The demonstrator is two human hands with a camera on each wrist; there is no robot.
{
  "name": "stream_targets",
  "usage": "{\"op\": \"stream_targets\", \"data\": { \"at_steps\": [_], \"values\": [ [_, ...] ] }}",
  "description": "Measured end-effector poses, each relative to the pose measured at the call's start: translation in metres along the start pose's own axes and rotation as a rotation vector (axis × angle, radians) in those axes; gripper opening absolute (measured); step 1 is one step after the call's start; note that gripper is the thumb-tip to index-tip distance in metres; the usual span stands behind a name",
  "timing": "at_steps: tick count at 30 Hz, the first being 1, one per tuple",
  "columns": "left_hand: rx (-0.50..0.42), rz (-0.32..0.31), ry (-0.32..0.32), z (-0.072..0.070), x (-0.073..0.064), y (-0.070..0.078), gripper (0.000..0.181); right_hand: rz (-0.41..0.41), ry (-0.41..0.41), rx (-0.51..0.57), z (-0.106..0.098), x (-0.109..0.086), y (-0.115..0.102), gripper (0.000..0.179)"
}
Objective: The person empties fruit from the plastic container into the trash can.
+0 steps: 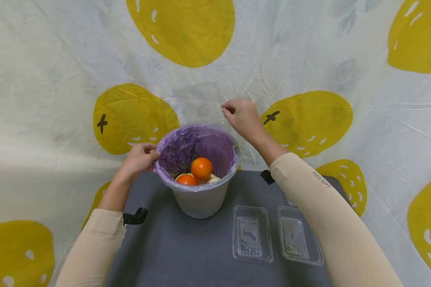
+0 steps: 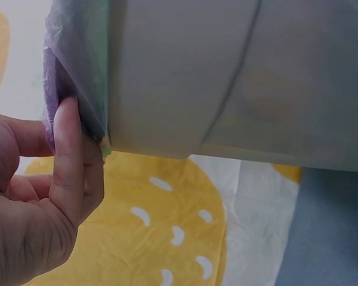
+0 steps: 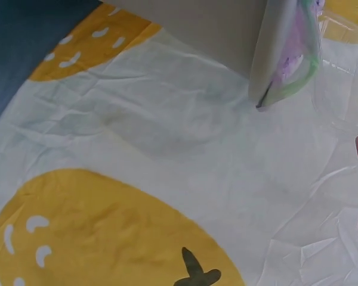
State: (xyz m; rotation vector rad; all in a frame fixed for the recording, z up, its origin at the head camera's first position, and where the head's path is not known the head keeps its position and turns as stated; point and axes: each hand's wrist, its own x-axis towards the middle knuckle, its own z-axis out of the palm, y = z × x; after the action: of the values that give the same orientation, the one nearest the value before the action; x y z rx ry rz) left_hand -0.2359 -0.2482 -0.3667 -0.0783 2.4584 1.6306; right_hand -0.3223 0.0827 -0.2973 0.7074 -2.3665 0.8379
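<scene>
A pale grey bin [image 1: 201, 201] stands on the dark table, lined with a purple plastic bag [image 1: 174, 147] folded over its rim. My left hand [image 1: 141, 159] grips the rim at the left; in the left wrist view its thumb and fingers [image 2: 67, 155] pinch the bag's folded edge. Above the bin's far right side, my right hand [image 1: 242, 117] pinches a clear plastic container or lid [image 3: 343, 77] by its edge; which of the two I cannot tell. Inside the bin lie two round orange-red tomatoes [image 1: 202, 168] on several pale pieces [image 1: 214, 179].
Two clear plastic trays [image 1: 252, 235] [image 1: 298, 237] lie on the dark table [image 1: 179, 251] right of the bin, the farther one partly beside the right sleeve. Another clear piece [image 1: 290, 200] shows behind them. A white cloth with yellow lemon prints [image 1: 208, 75] hangs behind the table.
</scene>
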Motion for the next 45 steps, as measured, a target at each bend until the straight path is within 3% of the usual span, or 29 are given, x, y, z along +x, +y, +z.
{"op": "stream_targets", "data": {
  "at_steps": [9, 17, 20, 26, 29, 35, 45],
  "values": [
    [-0.011, 0.000, 0.005, 0.002, 0.003, 0.000, 0.044, -0.031, 0.008, 0.021, -0.004, -0.001, -0.003, 0.016],
    [-0.006, 0.005, 0.001, 0.002, 0.003, 0.000, 0.044, 0.022, 0.016, 0.034, -0.016, -0.010, -0.002, 0.015],
    [-0.006, 0.006, 0.001, 0.002, 0.003, 0.000, 0.044, 0.073, 0.048, 0.093, -0.022, -0.016, 0.001, 0.015],
    [-0.012, -0.003, -0.004, 0.002, 0.002, 0.000, 0.045, 0.249, 0.134, 0.401, -0.040, -0.033, 0.016, 0.020],
    [-0.019, -0.002, -0.007, 0.002, 0.001, 0.000, 0.047, 0.319, 0.165, 0.500, -0.052, -0.042, 0.027, 0.023],
    [-0.027, -0.002, -0.016, 0.000, 0.000, 0.001, 0.050, 0.426, 0.228, 0.576, -0.072, -0.065, 0.050, 0.026],
    [-0.020, -0.005, -0.007, 0.000, 0.000, 0.000, 0.048, 0.561, 0.262, 0.616, -0.083, -0.112, 0.088, 0.028]
  ]
}}
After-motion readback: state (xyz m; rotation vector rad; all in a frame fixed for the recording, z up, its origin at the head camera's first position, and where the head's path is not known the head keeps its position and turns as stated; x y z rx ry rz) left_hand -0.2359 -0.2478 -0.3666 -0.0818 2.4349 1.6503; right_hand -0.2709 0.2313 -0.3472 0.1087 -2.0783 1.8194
